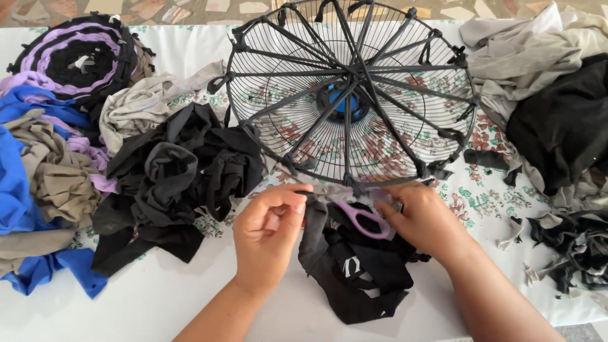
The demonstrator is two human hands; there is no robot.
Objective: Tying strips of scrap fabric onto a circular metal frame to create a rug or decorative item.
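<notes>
1. Left hand (269,231): fingers pinched closed on the top edge of a black fabric strip (315,225), held just below the fan grille's near rim.
2. Right hand (423,218): closed on purple-handled scissors (358,215), blades pointing left toward the pinched strip.
3. Fan grille (350,88): wire guard with black fabric strips tied across as spokes, resting on a floral tablecloth (475,190).
4. Black fabric pile (361,272) lies under both hands.
5. Left of the hands: heap of black scraps (177,177); blue cloth (19,183); coiled purple-black mat (76,60).
6. Right: grey and black cloth pile (551,95).
</notes>
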